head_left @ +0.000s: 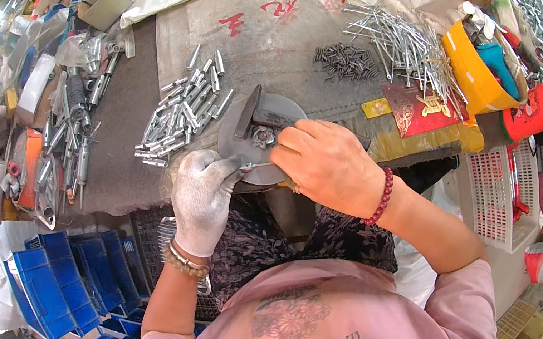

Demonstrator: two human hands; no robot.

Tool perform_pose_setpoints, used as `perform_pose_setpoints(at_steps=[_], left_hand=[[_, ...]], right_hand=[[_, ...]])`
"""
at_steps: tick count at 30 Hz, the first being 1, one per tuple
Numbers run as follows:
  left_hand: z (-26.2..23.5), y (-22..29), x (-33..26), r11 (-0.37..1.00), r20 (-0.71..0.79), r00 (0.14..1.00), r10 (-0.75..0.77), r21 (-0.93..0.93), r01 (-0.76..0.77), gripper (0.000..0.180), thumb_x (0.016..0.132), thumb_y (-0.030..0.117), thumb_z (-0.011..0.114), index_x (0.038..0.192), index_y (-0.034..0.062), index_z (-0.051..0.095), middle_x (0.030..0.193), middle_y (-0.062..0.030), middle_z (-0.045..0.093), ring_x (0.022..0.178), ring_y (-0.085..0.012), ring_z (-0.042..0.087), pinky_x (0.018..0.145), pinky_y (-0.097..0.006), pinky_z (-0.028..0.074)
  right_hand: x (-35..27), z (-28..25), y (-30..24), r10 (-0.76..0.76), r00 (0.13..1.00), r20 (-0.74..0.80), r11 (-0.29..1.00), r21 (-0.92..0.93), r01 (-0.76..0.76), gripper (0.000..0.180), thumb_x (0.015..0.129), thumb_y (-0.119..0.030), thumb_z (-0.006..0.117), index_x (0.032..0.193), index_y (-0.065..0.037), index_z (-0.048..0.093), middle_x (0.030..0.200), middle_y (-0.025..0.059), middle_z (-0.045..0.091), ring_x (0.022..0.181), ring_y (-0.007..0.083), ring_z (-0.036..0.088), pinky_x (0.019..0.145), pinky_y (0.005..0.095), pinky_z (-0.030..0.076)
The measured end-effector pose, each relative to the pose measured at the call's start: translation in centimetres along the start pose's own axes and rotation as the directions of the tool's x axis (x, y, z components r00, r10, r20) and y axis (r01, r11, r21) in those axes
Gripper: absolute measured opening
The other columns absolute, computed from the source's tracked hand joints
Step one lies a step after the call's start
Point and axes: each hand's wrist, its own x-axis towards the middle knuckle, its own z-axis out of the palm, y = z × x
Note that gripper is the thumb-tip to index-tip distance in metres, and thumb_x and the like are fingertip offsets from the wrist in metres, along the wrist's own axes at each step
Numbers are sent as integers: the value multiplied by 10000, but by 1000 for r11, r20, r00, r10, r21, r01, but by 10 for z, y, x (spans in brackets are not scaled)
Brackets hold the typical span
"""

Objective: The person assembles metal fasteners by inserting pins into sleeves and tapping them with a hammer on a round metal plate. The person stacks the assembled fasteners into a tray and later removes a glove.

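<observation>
My left hand [201, 190], in a pale knit glove, pinches one end of a short, thin metal rod [258, 165] at the bench's near edge. The fingers of my bare right hand [327, 163] are closed at the rod's other end, hiding most of what they hold. Just beyond both hands stands a dark metal fixture [246, 113] on a round grey base [227, 134]. A small knobby metal part [263, 137] sits in it beside my right fingers. Left of the fixture lies a pile of shiny metal sleeves [184, 110].
Small dark cylindrical pieces [346, 61] and long thin rods [402, 44] lie farther back. A yellow container [475, 67] and red bottle [534, 114] stand at the right. Metal tools [84, 100] crowd the left side; blue bins [58, 284] sit below the bench.
</observation>
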Motion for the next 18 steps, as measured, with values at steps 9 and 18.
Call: perform_pose_setpoints(at_steps=[9, 18], left_hand=[[-2, 2, 1, 999, 27, 999, -33, 15, 32, 250, 825, 68, 840, 1070, 87, 796, 986, -107, 672, 960, -334, 661, 838, -441, 543], [-2, 1, 3, 997, 13, 998, -68, -26, 69, 190, 824, 98, 844, 1006, 103, 792, 967, -123, 681, 967, -356, 670, 826, -452, 547]], right_hand=[[4, 3, 4, -61, 998, 33, 998, 12, 61, 72, 849, -153, 677, 877, -88, 661, 962, 49, 623, 971, 238, 662, 843, 375, 585], [5, -12, 3, 36, 993, -116, 994, -94, -47, 299, 847, -139, 713, 1141, -93, 735, 1017, 57, 642, 1016, 275, 655, 922, 414, 537]])
